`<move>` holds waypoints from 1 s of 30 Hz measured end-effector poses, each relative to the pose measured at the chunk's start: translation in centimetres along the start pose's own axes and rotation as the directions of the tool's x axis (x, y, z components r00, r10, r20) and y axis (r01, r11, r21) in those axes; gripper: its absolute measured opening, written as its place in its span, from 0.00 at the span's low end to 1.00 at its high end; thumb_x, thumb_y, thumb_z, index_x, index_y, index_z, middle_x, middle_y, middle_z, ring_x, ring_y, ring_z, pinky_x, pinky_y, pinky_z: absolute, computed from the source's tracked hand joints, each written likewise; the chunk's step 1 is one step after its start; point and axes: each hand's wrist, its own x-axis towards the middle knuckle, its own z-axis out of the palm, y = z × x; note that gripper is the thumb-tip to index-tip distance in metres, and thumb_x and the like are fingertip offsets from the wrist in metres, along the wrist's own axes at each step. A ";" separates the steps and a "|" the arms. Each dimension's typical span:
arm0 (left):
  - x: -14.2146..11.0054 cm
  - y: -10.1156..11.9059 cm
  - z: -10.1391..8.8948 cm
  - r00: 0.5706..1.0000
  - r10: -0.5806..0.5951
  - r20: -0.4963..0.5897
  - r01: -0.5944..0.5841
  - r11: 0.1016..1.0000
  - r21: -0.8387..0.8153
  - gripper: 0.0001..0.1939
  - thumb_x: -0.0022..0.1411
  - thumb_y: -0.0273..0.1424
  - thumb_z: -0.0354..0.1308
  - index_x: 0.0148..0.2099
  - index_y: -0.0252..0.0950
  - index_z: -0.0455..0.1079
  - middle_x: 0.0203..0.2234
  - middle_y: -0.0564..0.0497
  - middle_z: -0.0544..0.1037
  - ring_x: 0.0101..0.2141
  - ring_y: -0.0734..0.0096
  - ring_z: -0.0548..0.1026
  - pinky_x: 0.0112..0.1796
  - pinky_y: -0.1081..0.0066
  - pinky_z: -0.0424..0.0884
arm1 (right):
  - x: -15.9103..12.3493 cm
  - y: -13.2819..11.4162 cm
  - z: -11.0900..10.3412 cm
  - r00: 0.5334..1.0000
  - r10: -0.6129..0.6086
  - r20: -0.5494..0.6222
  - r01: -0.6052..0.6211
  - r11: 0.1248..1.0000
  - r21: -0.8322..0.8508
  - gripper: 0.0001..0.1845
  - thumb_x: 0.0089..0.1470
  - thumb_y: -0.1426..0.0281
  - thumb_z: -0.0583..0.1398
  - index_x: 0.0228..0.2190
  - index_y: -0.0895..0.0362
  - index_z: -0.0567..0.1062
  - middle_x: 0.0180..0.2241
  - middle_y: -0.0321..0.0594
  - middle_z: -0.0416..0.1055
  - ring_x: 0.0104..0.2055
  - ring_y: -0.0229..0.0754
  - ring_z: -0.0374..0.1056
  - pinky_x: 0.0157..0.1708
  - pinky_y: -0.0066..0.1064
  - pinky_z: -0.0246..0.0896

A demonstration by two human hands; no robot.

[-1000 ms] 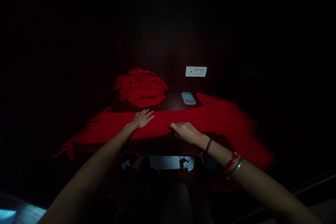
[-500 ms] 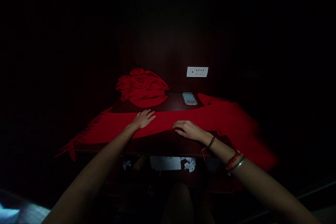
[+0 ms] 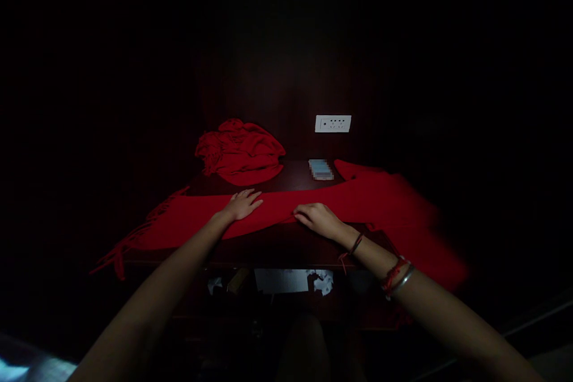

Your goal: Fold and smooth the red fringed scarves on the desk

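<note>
A long red scarf [image 3: 273, 204] with a fringe at its left end lies stretched across a dark tabletop [image 3: 277, 245]. My left hand [image 3: 244, 204] rests flat on it, fingers spread, left of the middle. My right hand [image 3: 319, 218] has its fingertips pinched on the scarf's near edge, which is slightly raised there. Toward the right the cloth widens and hangs over the table's side. Behind my left hand sits a crumpled red fringed cloth [image 3: 242, 152], heaped against the wall.
A phone-like object [image 3: 321, 169], its face blurred out, lies near the wall. Above it is a white socket plate [image 3: 333, 124]. Under the tabletop, a shelf holds a pale flat sheet [image 3: 281, 280] and crumpled white paper [image 3: 323, 282]. The surroundings are very dark.
My right fingers have drawn together on the scarf's near edge, and that edge is lifted a little. My left hand stays flat on the cloth. The view has shifted slightly.
</note>
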 end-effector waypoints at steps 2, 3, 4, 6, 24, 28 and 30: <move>0.8 -0.1 -0.5 0.999 0.019 -0.027 -0.019 1.000 -0.012 0.25 0.56 0.44 0.35 0.53 0.41 0.56 0.50 0.47 0.60 0.49 0.63 0.57 0.46 0.62 0.51 | 0.0 -0.4 -0.4 0.999 -0.033 0.011 0.033 0.997 -0.067 0.12 0.53 0.70 0.47 0.34 0.58 0.67 0.32 0.40 0.67 0.35 0.36 0.62 0.34 0.26 0.53; 1.3 -0.1 -0.8 0.999 0.034 -0.038 -0.035 0.999 -0.027 0.24 0.56 0.43 0.36 0.51 0.40 0.59 0.48 0.47 0.62 0.48 0.64 0.59 0.46 0.64 0.53 | 0.0 -0.7 -0.5 0.998 -0.054 0.015 0.055 0.992 -0.112 0.12 0.53 0.70 0.47 0.34 0.58 0.68 0.32 0.41 0.67 0.35 0.36 0.61 0.35 0.27 0.52; 1.8 0.0 -1.2 0.998 0.054 -0.040 -0.056 0.997 -0.053 0.23 0.56 0.41 0.37 0.49 0.39 0.61 0.46 0.47 0.64 0.46 0.64 0.61 0.45 0.66 0.54 | 0.0 -1.0 -0.7 0.997 -0.075 0.018 0.077 0.984 -0.162 0.11 0.53 0.70 0.47 0.34 0.58 0.68 0.33 0.41 0.66 0.36 0.37 0.60 0.36 0.29 0.51; 2.9 0.3 -2.1 0.995 0.095 -0.005 -0.095 0.985 -0.143 0.19 0.54 0.37 0.42 0.44 0.38 0.66 0.41 0.48 0.69 0.42 0.66 0.64 0.42 0.70 0.57 | -0.1 -1.9 -0.8 0.994 -0.109 0.030 0.114 0.958 -0.263 0.10 0.52 0.71 0.48 0.34 0.58 0.68 0.33 0.42 0.65 0.37 0.39 0.59 0.39 0.32 0.49; 4.7 3.5 -6.4 0.990 0.097 0.107 0.055 0.429 -0.902 0.19 0.39 0.34 0.58 0.37 0.34 0.65 0.26 0.55 0.72 0.29 0.74 0.68 0.33 0.74 0.62 | -2.0 -2.3 -2.8 0.893 0.296 -0.339 -0.209 0.940 0.270 0.09 0.48 0.77 0.47 0.32 0.57 0.64 0.31 0.37 0.66 0.34 0.35 0.62 0.34 0.23 0.54; 6.2 6.2 -7.9 0.996 0.091 0.010 -0.015 0.269 -0.963 0.19 0.41 0.30 0.58 0.39 0.34 0.65 0.28 0.53 0.72 0.29 0.75 0.69 0.35 0.73 0.63 | -2.7 -1.3 -4.1 0.810 0.487 -0.327 -0.290 0.817 0.499 0.07 0.48 0.74 0.46 0.30 0.55 0.62 0.20 0.31 0.64 0.23 0.33 0.62 0.25 0.23 0.55; 7.1 7.9 -8.6 0.993 0.115 -0.018 -0.041 0.200 -0.979 0.19 0.42 0.29 0.57 0.41 0.34 0.65 0.29 0.52 0.72 0.30 0.75 0.69 0.35 0.72 0.63 | -3.2 -0.4 -4.6 0.766 0.560 -0.315 -0.287 0.737 0.612 0.06 0.47 0.73 0.45 0.30 0.55 0.59 0.14 0.26 0.60 0.17 0.32 0.61 0.22 0.22 0.55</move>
